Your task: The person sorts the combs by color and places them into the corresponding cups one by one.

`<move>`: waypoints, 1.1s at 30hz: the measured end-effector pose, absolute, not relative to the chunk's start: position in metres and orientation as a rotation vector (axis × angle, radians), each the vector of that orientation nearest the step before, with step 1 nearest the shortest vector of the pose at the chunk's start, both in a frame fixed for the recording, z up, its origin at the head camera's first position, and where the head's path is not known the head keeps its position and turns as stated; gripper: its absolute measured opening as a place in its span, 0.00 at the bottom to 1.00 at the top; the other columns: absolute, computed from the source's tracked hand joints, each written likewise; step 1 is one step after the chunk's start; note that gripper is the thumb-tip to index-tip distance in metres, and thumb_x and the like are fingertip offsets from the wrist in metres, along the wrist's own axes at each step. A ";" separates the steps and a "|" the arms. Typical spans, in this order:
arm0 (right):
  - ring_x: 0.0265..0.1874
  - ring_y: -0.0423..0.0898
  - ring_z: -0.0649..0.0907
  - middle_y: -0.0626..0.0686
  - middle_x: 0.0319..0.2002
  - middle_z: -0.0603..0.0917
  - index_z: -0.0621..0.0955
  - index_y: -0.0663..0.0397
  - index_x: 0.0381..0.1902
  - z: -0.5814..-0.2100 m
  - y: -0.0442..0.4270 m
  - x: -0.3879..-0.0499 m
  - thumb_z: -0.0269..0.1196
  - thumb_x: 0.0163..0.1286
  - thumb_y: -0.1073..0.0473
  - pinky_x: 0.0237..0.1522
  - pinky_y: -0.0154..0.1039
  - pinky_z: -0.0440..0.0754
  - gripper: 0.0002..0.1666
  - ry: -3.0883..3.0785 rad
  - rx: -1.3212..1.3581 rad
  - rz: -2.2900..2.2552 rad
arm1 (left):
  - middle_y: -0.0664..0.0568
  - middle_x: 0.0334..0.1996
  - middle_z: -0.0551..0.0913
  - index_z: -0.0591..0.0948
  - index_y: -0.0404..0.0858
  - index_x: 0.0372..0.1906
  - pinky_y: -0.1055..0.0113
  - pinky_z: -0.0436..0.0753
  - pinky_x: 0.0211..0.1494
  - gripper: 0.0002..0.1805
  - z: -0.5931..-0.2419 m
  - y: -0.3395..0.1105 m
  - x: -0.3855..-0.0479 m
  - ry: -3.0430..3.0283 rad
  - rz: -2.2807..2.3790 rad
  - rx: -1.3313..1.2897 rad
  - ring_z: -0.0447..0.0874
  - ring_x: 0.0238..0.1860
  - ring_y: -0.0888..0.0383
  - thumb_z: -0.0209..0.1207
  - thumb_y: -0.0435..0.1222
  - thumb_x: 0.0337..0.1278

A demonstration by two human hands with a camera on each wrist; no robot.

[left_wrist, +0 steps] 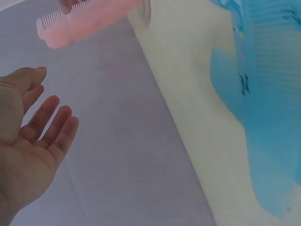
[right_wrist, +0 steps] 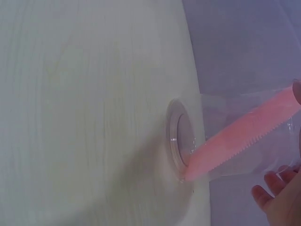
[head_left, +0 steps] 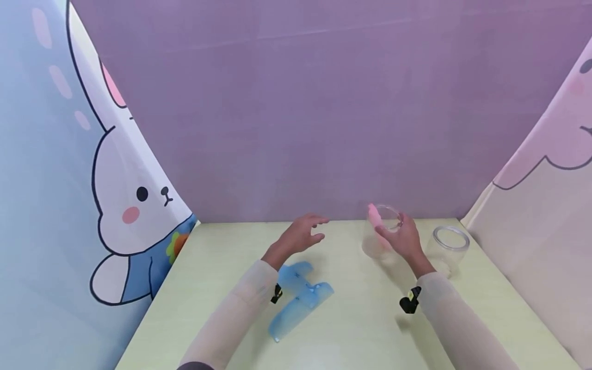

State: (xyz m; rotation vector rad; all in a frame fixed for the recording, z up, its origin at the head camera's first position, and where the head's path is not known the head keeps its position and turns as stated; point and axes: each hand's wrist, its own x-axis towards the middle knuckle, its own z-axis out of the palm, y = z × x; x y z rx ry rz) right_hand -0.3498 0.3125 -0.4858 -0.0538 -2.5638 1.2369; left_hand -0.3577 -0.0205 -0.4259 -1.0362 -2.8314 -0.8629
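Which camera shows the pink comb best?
Right wrist: the pink comb looks largest there, its teeth and lower end visible inside the clear jar. The left wrist view shows teeth too but crops it; the head view shows it small, partly covered by the right hand.

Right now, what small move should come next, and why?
I'd probably ease the right hand gently away from the clear jar it is at: the pink comb already leans inside, its lower end down at the jar's base, so it likely needs no more support.
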 end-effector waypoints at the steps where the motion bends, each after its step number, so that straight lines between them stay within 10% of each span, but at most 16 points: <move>1: 0.66 0.73 0.71 0.75 0.70 0.67 0.61 0.70 0.74 -0.486 0.312 -0.350 0.70 0.65 0.40 0.63 0.70 0.72 0.55 -2.560 -0.046 1.233 | 0.50 0.69 0.76 0.74 0.43 0.71 0.56 0.81 0.65 0.28 -0.426 -0.024 -0.357 -2.841 -0.865 -1.026 0.81 0.63 0.49 0.63 0.38 0.69; 33: 0.64 0.73 0.69 0.77 0.67 0.66 0.58 0.72 0.76 -0.420 0.371 -0.293 0.69 0.68 0.50 0.62 0.69 0.69 0.51 -2.473 0.013 1.039 | 0.42 0.64 0.79 0.77 0.37 0.68 0.49 0.79 0.65 0.29 -0.472 -0.163 -0.350 -3.088 -0.657 -0.847 0.79 0.63 0.42 0.67 0.36 0.63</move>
